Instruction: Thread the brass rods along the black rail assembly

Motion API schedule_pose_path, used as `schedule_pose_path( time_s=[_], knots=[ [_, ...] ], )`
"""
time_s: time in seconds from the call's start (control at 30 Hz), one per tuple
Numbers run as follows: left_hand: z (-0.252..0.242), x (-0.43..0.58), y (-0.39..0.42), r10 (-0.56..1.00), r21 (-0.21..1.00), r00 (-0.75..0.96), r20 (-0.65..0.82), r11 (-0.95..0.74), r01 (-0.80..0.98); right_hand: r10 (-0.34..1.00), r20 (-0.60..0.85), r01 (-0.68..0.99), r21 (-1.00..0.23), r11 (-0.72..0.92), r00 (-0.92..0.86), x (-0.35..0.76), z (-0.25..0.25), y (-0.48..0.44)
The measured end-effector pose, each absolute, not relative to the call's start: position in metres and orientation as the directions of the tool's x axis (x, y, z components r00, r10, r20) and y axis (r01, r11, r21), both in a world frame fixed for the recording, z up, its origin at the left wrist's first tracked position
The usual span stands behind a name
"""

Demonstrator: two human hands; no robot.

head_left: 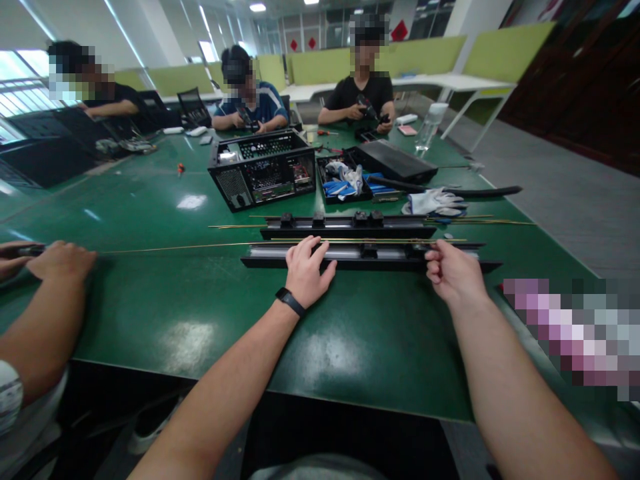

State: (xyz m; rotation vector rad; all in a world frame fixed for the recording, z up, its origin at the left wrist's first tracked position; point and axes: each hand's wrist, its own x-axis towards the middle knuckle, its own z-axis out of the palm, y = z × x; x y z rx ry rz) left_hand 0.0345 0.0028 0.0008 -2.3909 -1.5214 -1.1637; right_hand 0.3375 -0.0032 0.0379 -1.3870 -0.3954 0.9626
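Note:
Two long black rails with pale inner channels lie side by side on the table. At the nearer rail, my left hand rests with spread fingers, a black band on its wrist. My right hand is closed in a pinch at that rail's right part, beside a dark block; what its fingertips hold is hidden. Thin brass-coloured rods run along the rail's far edge, close to both hands. The farther rail carries several black blocks.
At the left edge is another person's hand, by a thin rod's end. Behind the rails stand an opened computer case and a black tray with gloves. White gloves and a clear bottle are right; several people sit opposite.

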Motion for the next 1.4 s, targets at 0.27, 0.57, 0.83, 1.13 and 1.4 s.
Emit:
schedule_pose_path(
  time_s=[0.27,0.57,0.83,1.13,1.4],
  knots=[
    [-0.001,0.034,0.004,0.742,0.303,0.223,0.632,-0.502,0.81,0.783,-0.273,-0.337,-0.938,-0.086,0.559,0.34,0.035,-0.003],
    [-0.001,0.034,0.004,0.749,0.314,0.224,0.624,-0.502,0.805,0.769,-0.288,-0.355,-0.931,-0.085,0.57,0.34,0.04,-0.005],
    [-0.001,0.034,0.004,0.745,0.313,0.219,0.63,-0.501,0.807,0.727,-0.316,-0.394,-0.917,-0.068,0.61,0.346,0.044,-0.004],
    [0.0,0.034,0.004,0.754,0.323,0.218,0.619,-0.498,0.805,0.693,-0.3,-0.352,-0.933,-0.071,0.655,0.348,0.042,-0.003],
    [-0.002,0.033,0.005,0.73,0.311,0.195,0.655,-0.496,0.811,0.669,-0.279,-0.335,-0.941,-0.047,0.689,0.36,0.039,-0.001]
  ],
)
